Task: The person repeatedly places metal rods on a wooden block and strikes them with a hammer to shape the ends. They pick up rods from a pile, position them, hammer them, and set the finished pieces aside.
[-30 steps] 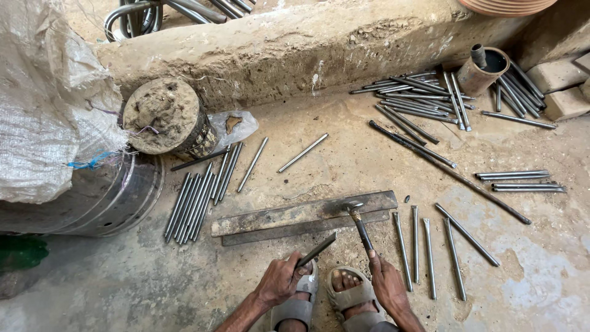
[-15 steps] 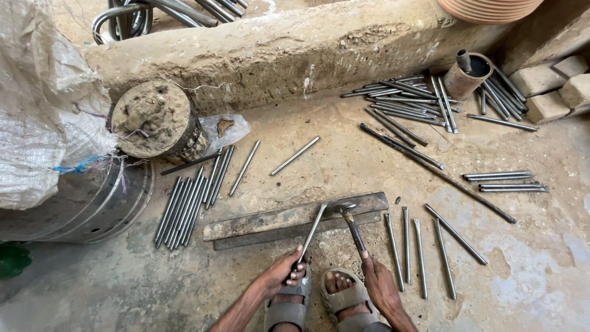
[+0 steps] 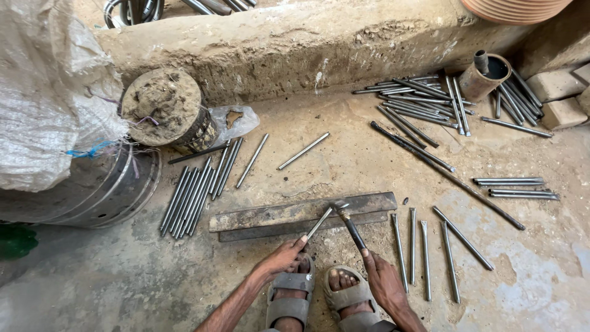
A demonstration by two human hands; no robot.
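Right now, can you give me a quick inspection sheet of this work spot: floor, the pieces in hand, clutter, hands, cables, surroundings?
Surface: rough concrete floor, dusty and stained.
Job's things: flat steel bar on the floor; short rod laid with its tip on the bar; hammer head at that tip.
Clutter: rod bundle at left; loose rods at right; rod pile by a rusty can.
Hands: left hand holds the short rod; right hand holds the hammer handle.
Cables: nothing seen.
Surroundings: woven sack, metal drum, concrete ledge, bricks.
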